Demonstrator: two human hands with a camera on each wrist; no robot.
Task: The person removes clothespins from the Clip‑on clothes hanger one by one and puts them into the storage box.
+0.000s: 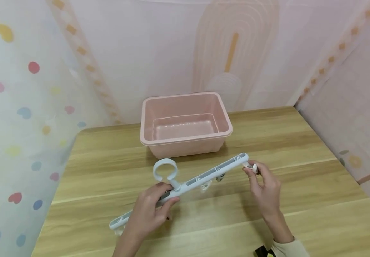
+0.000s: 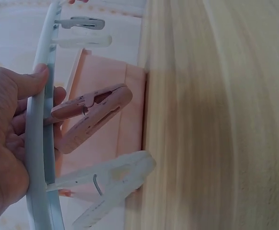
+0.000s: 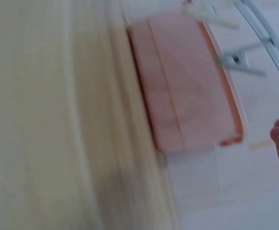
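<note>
- The left hand (image 1: 149, 210) has its grip clenched round the long pale-blue plastic clip hanger bar (image 1: 204, 175), just below the round hook ring (image 1: 165, 170); thumb on top, fingers curled under.
- The right hand (image 1: 265, 189) pinches a small white plastic clothes peg (image 1: 251, 166) at the bar's far end, well away from the left grip; its fingers are curled on the peg.
- The bar is held tilted above the wooden bench (image 1: 300, 200), between the two hands and just on the near side of the pink rectangular plastic basin (image 1: 185, 121).
- The left wrist view shows a pink peg (image 2: 89, 117) and a white peg (image 2: 103, 184) dangling from the bar beside the left grip.
- Risk: the left grip sits near one end, so most of the bar hangs out unsupported; if the right pinch lets go, that end could swing down and knock the basin's rim.
- Risk: a hard pull on the end peg could twist the bar in the left grip, or snap the peg's thin link.
- Risk: the loose pegs near the left fingers could swing and tangle or nip them.
</note>
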